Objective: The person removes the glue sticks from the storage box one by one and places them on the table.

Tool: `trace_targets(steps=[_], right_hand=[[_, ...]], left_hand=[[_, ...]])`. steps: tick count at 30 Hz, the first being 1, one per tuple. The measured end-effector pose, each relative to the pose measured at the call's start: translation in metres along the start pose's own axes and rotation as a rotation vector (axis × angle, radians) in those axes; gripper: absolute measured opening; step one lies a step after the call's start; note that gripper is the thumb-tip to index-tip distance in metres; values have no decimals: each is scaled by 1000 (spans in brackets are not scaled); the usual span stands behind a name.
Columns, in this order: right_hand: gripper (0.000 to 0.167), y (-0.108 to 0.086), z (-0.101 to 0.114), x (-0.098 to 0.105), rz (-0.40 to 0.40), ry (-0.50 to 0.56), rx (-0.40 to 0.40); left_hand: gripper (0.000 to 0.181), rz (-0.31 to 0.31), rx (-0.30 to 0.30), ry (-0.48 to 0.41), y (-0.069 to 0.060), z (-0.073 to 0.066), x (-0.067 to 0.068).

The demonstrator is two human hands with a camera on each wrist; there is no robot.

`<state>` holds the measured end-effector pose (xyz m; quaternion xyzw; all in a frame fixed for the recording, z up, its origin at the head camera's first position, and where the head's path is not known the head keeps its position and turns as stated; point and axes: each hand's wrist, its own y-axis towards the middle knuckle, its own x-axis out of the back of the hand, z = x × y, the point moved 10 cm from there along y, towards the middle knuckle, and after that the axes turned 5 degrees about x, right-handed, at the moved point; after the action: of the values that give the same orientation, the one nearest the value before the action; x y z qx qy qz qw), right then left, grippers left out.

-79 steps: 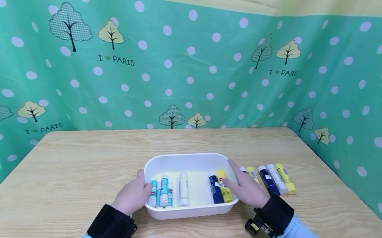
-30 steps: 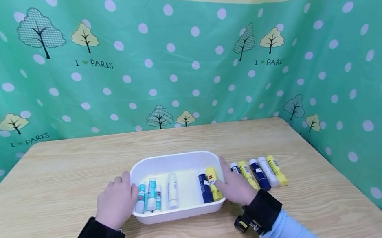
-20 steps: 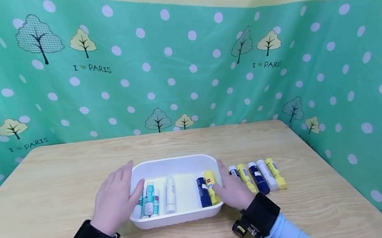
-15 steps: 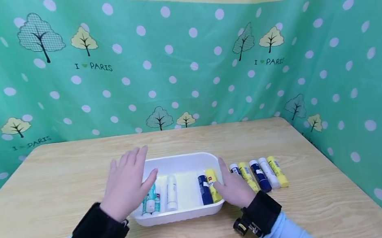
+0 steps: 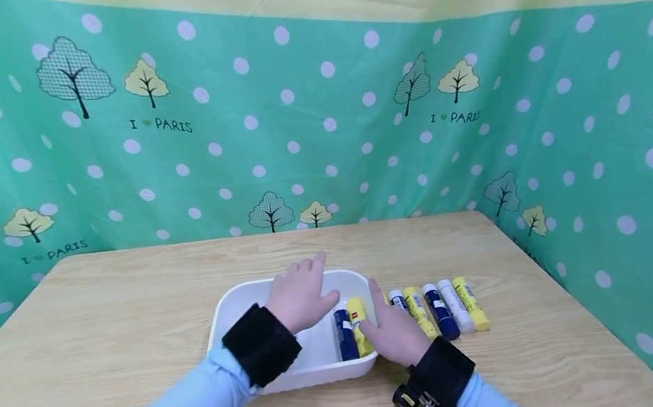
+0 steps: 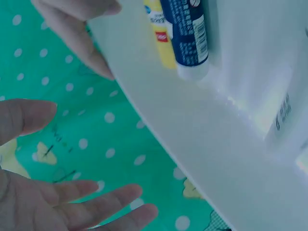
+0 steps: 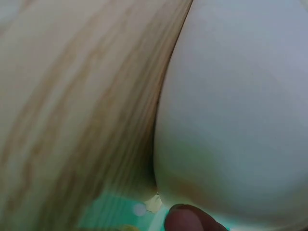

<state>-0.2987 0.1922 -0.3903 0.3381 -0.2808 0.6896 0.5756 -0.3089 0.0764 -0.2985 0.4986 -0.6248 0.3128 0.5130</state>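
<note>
My left hand [image 5: 301, 296] hovers over the white box [image 5: 354, 368] with its fingers spread and nothing held; the left wrist view shows the same hand [image 6: 82, 207] beyond the rim. My right hand [image 5: 398, 335] grips the box's right wall, thumb at the inner side. In the right wrist view a fingertip [image 7: 187, 220] touches the box's outer wall [image 7: 231, 110]. Inside, at the right end, lie a navy glue stick [image 5: 345, 336] and a yellow one [image 5: 357, 318]. A white stick [image 6: 286, 113] shows in the left wrist view. My left arm hides the box's left part in the head view.
Several glue sticks lie in a row right of the box on the wooden table [image 5: 128, 317], among them a navy one [image 5: 441, 313], a white one [image 5: 456, 308] and a yellow one [image 5: 472, 306]. A green dotted curtain [image 5: 290, 131] stands behind the table.
My left hand has let go of the box's left end, risen and moved right across the box. My right hand has stayed on the right wall. The box moved slightly left in view earlier.
</note>
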Motion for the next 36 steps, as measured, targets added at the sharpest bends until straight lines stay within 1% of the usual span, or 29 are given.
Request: trace_targets(steps=[2,4,7,10,14,16,19,23,25,27,30,33,35,36], right_hand=[[72,0,0,0,-2,-4,3],[72,0,1,1,-6,-11,10],[71,0,3,2,-12,-20,15],[71,-1,3,5,-21,-31,22],[71,-1,2,6,-18,-36,24],[71,-1,2,6,-17,-35,25],[72,-1,2,4,-14,-32,28],[73,-1,2,1,-7,-23,21],[73,0,1,0,-5,-26,13],[73,1,1,0,-5,-34,7],[72,1,1,2,-9,-46,7],[72,0,1,2,-11,-48,10],[72,0,1,2,-11,-43,9],[73,-1,1,2,-10,-39,6]], left_hand=[[61,39,0,16,5,-4,-11],[58,71,-6,33,7,-8,-19],[54,106,-21,50,9,-13,-27],[53,152,-20,68,12,-15,-35],[54,219,-2,78,18,-18,-50],[51,244,2,78,20,-20,-57],[48,292,20,79,19,-21,-67],[51,371,61,119,15,-21,-78],[52,402,80,139,14,-20,-81],[51,405,85,156,14,-21,-80],[47,380,74,165,13,-23,-76],[36,388,106,110,6,-20,-74],[35,394,127,86,1,-17,-73],[38,400,143,65,-2,-15,-74]])
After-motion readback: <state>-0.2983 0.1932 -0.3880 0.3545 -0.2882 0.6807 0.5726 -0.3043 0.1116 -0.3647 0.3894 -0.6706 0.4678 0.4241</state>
